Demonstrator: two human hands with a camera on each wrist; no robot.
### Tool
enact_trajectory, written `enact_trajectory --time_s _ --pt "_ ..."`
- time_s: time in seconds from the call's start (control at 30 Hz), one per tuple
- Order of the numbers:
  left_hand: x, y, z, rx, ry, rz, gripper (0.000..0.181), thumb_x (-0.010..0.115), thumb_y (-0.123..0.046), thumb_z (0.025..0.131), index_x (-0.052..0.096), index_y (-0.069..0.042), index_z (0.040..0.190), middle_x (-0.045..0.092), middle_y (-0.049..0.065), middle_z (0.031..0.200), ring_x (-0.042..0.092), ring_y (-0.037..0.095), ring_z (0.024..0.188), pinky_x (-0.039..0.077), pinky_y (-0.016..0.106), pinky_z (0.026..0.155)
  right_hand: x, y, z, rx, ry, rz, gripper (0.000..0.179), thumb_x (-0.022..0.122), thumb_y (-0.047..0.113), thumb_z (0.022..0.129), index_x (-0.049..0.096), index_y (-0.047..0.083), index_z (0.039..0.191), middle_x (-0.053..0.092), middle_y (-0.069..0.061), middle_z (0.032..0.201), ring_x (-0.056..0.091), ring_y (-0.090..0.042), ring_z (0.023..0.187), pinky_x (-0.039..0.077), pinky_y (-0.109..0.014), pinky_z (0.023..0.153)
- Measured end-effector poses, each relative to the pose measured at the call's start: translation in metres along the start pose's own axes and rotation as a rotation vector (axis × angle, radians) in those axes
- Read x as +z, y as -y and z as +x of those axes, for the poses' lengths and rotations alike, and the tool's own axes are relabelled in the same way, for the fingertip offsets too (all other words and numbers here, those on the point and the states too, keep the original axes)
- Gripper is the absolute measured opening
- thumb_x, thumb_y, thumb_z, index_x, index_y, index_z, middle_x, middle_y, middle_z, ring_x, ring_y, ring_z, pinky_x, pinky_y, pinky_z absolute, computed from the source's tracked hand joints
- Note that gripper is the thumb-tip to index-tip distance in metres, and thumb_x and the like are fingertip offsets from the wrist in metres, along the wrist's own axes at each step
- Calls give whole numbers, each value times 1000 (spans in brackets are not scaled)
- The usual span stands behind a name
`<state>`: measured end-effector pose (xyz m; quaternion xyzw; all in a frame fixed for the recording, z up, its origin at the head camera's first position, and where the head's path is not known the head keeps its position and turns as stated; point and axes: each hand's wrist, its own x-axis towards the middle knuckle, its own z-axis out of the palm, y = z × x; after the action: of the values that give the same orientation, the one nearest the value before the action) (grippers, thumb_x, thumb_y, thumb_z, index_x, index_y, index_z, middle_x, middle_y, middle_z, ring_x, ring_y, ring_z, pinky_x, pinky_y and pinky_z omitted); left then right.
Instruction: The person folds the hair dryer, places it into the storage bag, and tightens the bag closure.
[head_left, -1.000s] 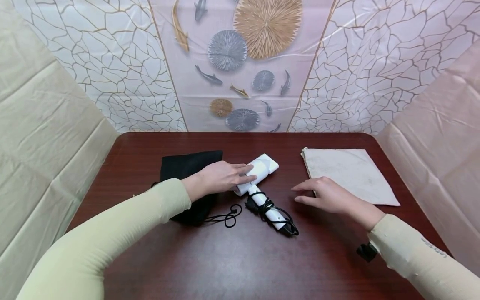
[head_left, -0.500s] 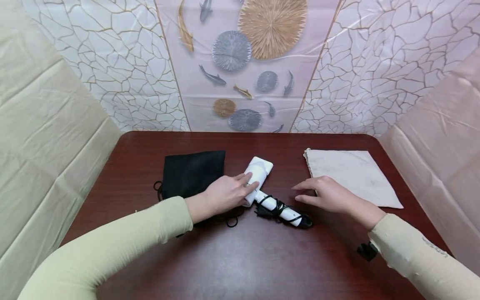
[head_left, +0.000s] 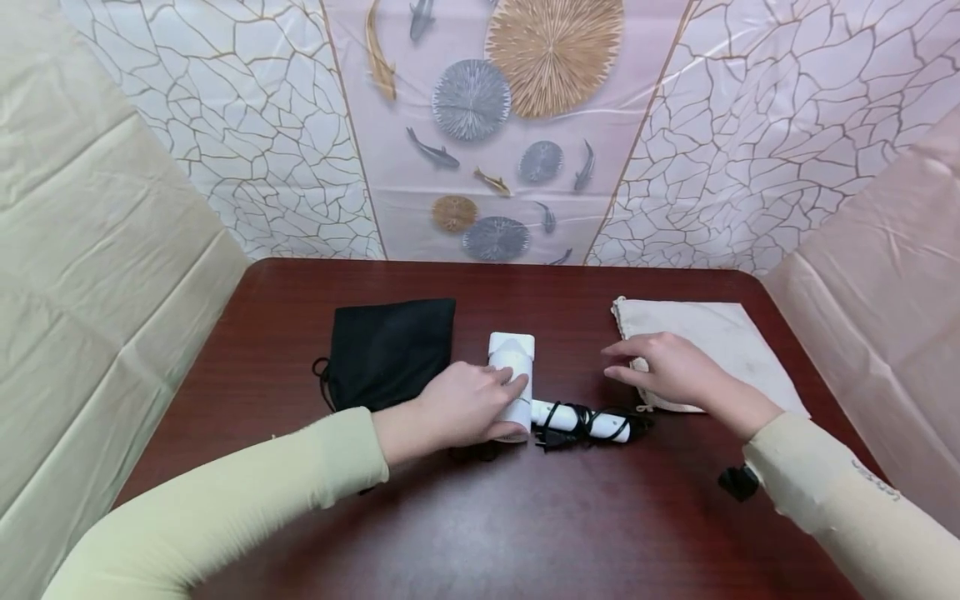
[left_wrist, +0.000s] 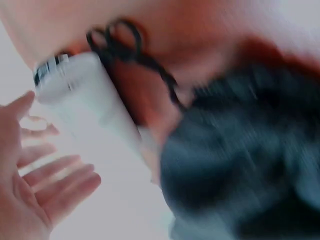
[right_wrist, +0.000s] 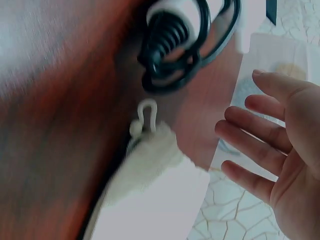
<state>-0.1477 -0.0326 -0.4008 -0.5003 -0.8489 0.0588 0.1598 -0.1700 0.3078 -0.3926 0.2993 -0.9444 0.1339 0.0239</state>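
Note:
A white hair dryer [head_left: 513, 357] lies mid-table, its barrel pointing away and its handle [head_left: 604, 426] to the right. Black cord [right_wrist: 172, 75] is wound round the handle. My left hand [head_left: 467, 404] rests on the barrel from the left, thumb near its rear end. In the left wrist view, those fingers [left_wrist: 65, 175] look extended rather than wrapped round the barrel. My right hand [head_left: 675, 367] hovers with spread fingers at the near left part of a beige drawstring bag [head_left: 727, 337], holding nothing. A black drawstring bag [head_left: 392, 350] lies to the left, partly behind my left hand.
The dark red wooden table [head_left: 480, 533] has rounded far corners. A patterned sheet [head_left: 262, 125] hangs along its back edge, with beige cloth [head_left: 97, 242] at the left and more at the right. The black bag's cord [left_wrist: 125, 45] trails near the dryer's rear end.
The hair dryer has turned under my left hand: its nozzle swung left to point straight away, its handle swung round to the right. My right hand has shifted slightly right.

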Motion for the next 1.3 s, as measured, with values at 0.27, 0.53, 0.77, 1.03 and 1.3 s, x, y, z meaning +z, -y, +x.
enact_trajectory --time_s 0.27,0.53,0.77,1.03,1.3 --pt "-7 48 1 132 188 -77 58 69 -37 104 55 -20 158 57 7 158 55 21 145 49 41 114 -9 -22 5 122 34 -110 40 75 32 100 77 -1 123 77 -21 118 74 -41 107 56 -61 92" --pt "3 55 1 253 218 50 69 75 -32 101 47 -28 163 48 4 165 47 21 152 46 43 118 -6 -36 10 202 101 -202 49 73 39 100 74 -2 128 74 -26 125 72 -46 110 56 -63 90" --pt "14 47 5 329 179 100 67 66 -12 103 46 -33 163 48 0 166 44 18 153 45 44 118 -2 -41 15 227 163 -256 49 72 43 100 74 0 123 76 -23 116 73 -44 103 58 -61 82" --pt "18 44 6 324 199 82 65 73 -25 102 49 -32 162 47 0 166 42 18 155 43 44 120 6 -46 14 235 199 -288 36 74 41 98 77 6 107 76 -17 98 74 -41 94 59 -57 72" --pt "19 42 5 307 223 38 69 76 -42 100 49 -29 162 45 3 167 41 21 156 42 43 121 13 -51 12 242 187 -291 28 75 41 97 74 13 94 72 -11 86 73 -39 86 57 -57 65"
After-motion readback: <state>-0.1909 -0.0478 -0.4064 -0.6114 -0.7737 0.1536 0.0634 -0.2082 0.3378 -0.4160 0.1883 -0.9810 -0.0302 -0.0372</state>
